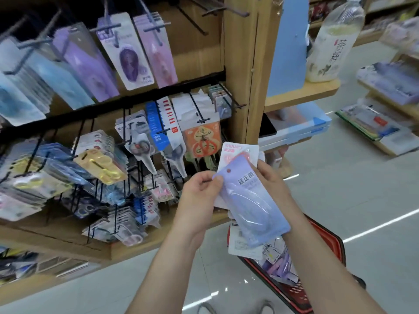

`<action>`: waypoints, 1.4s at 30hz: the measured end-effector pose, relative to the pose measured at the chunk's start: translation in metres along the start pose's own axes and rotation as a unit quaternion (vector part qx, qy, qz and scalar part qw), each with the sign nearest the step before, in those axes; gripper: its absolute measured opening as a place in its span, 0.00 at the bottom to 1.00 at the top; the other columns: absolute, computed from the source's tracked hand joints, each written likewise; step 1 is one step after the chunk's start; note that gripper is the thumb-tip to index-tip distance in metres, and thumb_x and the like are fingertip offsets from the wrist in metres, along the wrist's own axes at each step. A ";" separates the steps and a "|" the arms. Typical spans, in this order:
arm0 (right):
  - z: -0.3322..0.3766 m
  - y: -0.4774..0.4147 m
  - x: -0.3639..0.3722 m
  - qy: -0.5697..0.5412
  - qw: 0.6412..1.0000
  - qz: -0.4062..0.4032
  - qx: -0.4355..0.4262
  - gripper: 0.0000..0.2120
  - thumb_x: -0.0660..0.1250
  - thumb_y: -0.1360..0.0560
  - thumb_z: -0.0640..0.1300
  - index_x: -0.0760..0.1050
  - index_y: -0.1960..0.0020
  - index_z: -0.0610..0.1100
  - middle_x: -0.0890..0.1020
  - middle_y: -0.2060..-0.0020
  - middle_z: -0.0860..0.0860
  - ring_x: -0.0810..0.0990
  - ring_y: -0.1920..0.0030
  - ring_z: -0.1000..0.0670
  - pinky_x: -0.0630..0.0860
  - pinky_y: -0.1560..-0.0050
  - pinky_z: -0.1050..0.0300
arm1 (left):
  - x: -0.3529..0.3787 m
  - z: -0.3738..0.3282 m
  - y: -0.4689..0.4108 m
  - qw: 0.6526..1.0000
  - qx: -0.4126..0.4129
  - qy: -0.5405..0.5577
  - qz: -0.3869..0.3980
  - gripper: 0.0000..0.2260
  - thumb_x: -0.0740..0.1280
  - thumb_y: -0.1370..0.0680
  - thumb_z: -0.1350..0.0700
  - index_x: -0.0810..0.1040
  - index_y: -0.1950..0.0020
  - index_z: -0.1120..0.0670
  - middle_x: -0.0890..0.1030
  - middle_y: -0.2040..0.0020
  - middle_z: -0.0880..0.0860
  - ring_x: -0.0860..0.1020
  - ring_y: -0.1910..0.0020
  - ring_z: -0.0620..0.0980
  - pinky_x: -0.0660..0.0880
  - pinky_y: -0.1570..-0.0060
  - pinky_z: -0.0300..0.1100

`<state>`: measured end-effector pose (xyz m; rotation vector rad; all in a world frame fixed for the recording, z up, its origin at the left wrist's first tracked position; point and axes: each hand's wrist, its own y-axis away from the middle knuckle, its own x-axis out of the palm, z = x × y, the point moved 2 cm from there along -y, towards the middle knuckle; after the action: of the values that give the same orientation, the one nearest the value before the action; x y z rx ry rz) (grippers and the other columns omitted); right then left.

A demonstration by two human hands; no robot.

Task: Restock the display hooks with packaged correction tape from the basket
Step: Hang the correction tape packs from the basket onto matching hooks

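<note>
Pinching glossy rectangular lavender packet (254, 207)

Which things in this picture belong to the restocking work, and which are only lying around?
For the job: purple pack, pinched by left hand and held by right hand; pink pack behind it; red basket; upper hooks with hanging tape packs.
Just there: scissors on lower hooks; bottle; blue boxes.

Two bare forearms are seen, coming in from the near edge. The left forearm (167, 264) and the right forearm (317, 257) are uncovered along all their visible length. The left hand (199, 189) and the right hand (269, 177) are bare too. The nails are too blurred to be described.
</note>
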<state>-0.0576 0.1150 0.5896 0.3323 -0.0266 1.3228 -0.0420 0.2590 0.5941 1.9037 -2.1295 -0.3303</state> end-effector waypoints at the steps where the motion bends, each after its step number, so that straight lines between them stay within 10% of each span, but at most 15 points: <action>1: 0.000 -0.002 0.005 0.004 1.000 -0.001 -0.005 0.12 0.64 0.19 0.46 0.79 0.60 0.47 0.80 0.74 0.56 0.77 0.74 0.59 0.71 0.73 0.69 | -0.007 -0.002 -0.001 1.000 -0.009 0.021 0.008 0.08 0.63 0.18 0.58 0.78 0.55 0.55 0.82 0.63 0.51 0.77 0.65 0.49 0.74 0.60 0.44; 5: 0.004 -0.009 0.023 0.047 0.998 -0.011 -0.038 0.14 0.66 0.20 0.45 0.83 0.63 0.51 0.83 0.68 0.55 0.80 0.68 0.57 0.75 0.65 0.60 | -0.050 -0.020 -0.014 0.989 0.002 0.128 -0.075 0.09 0.60 0.17 0.58 0.75 0.56 0.55 0.80 0.63 0.53 0.77 0.66 0.50 0.72 0.64 0.44; 15: 0.015 -0.011 0.117 0.085 0.986 0.143 -0.025 0.14 0.68 0.29 0.56 0.81 0.52 0.46 0.87 0.59 0.53 0.85 0.59 0.56 0.77 0.62 0.66 | -0.110 -0.061 -0.028 0.958 0.198 -0.013 -0.209 0.05 0.60 0.18 0.58 0.70 0.53 0.52 0.72 0.72 0.43 0.65 0.77 0.39 0.62 0.75 0.33; 23: 0.014 -0.028 0.167 0.151 0.969 0.185 -0.067 0.08 0.73 0.26 0.44 0.81 0.47 0.49 0.87 0.52 0.53 0.86 0.51 0.53 0.80 0.55 0.60 | -0.168 -0.079 -0.035 0.984 0.018 0.145 -0.101 0.07 0.71 0.23 0.56 0.81 0.48 0.59 0.85 0.57 0.57 0.82 0.61 0.55 0.79 0.56 0.50; 34: 0.017 -0.056 0.221 0.106 0.966 0.227 -0.071 0.19 0.68 0.31 0.64 0.82 0.50 0.52 0.87 0.53 0.52 0.85 0.53 0.51 0.80 0.55 0.53 | -0.214 -0.106 -0.046 0.951 0.096 0.250 -0.157 0.09 0.64 0.18 0.56 0.82 0.52 0.57 0.85 0.58 0.56 0.82 0.61 0.54 0.78 0.54 0.49; 42: 0.021 -0.080 0.265 0.131 0.924 0.331 -0.140 0.16 0.68 0.26 0.55 0.69 0.40 0.58 0.83 0.50 0.64 0.82 0.49 0.61 0.78 0.50 0.61 | -0.258 -0.110 -0.033 0.934 0.134 0.175 -0.281 0.08 0.67 0.21 0.58 0.81 0.46 0.60 0.84 0.56 0.58 0.82 0.60 0.55 0.78 0.55 0.52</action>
<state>0.0893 0.3438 0.6468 -0.1205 -0.1091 1.9986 0.0533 0.5123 0.6747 2.4856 -1.4319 0.2003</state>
